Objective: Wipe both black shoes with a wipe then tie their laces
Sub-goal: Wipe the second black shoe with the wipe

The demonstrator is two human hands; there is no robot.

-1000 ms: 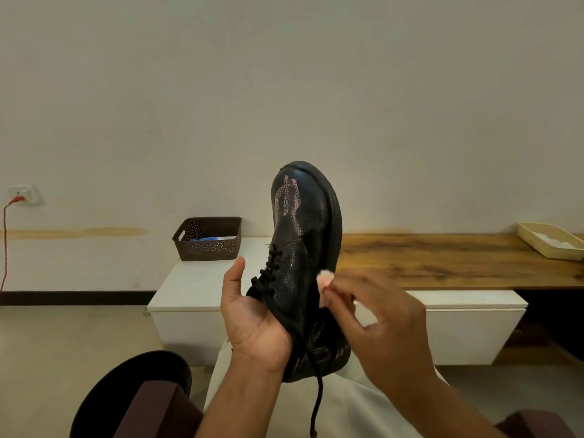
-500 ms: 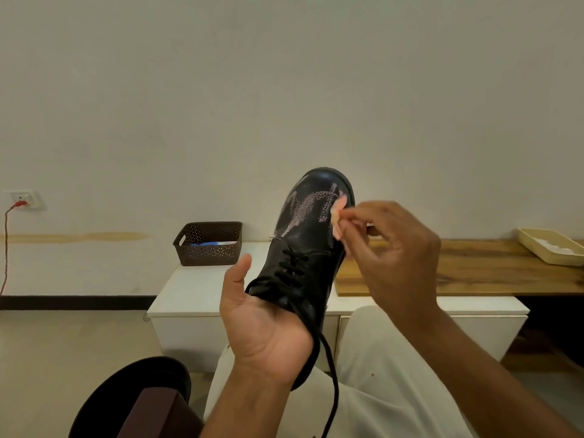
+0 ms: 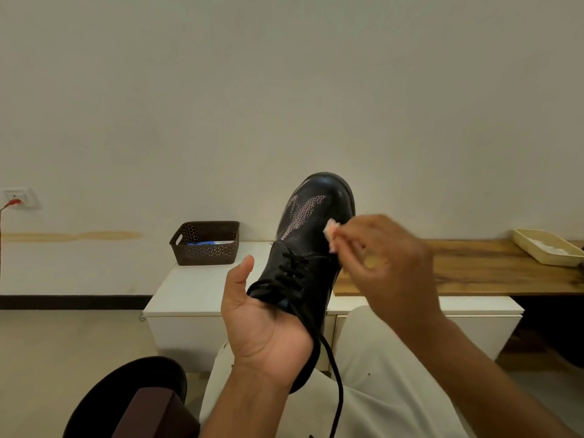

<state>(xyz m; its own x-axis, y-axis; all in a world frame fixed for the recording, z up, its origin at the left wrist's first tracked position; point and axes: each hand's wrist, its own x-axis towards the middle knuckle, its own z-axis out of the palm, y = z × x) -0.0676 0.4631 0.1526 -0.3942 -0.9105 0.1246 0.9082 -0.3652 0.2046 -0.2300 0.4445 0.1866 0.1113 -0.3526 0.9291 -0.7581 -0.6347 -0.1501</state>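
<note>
A black lace-up shoe (image 3: 308, 248) is held up in front of me, toe pointing up and away, with pinkish smears on its toe cap. My left hand (image 3: 262, 317) grips it from below around the heel and ankle. My right hand (image 3: 385, 257) pinches a small pinkish wipe (image 3: 331, 233) against the right side of the shoe near the toe; this hand is motion-blurred. A loose black lace (image 3: 335, 368) hangs down from the shoe over my lap. The second shoe is not visible.
A low white cabinet (image 3: 189, 289) stands ahead with a dark perforated basket (image 3: 205, 248) on it. A wooden board (image 3: 489, 273) to the right bears a cream tray (image 3: 546, 251). A dark round object (image 3: 126, 396) lies at lower left. A wall socket (image 3: 17, 197) is far left.
The shoe has tilted so its toe leans right and sits lower in view. My right hand with the wipe went from the shoe's side up to the toe, then down slightly along the right side.
</note>
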